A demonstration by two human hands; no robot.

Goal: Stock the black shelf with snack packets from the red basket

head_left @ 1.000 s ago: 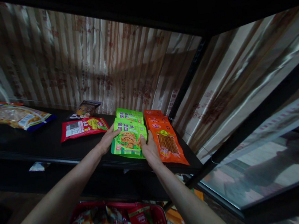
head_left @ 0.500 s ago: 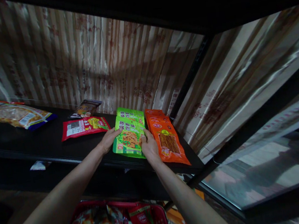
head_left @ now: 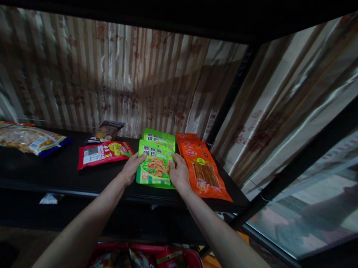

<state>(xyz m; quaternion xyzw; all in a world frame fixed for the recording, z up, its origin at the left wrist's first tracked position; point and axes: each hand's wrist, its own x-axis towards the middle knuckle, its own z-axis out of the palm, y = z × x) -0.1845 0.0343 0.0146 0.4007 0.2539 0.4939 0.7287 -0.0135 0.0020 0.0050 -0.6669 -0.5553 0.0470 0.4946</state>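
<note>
A green snack bag [head_left: 153,166] with a picture of crispy pieces lies over the front of another green bag [head_left: 159,137] on the black shelf. My left hand [head_left: 132,168] grips its left edge, thumb on top. On the opposite edge, my right hand [head_left: 178,169] pinches the same bag, fingers partly hidden beneath it. Just right of that hand, a row of overlapping orange snack bags [head_left: 205,172] runs from back to front. A red snack bag [head_left: 104,153] lies left of my left hand, with a small dark packet [head_left: 107,130] behind it.
Larger clear-fronted snack bags [head_left: 29,138] lie at the shelf's left. Below the shelf [head_left: 102,179], a red basket [head_left: 195,259] holds several snack packets. A dark metal post [head_left: 233,91] stands at the right corner, and striped sheeting [head_left: 91,70] covers the back.
The view has shifted slightly, so the shelf and its bags appear a little further right and lower. Both hands keep hold of the green bag, which has barely moved.
</note>
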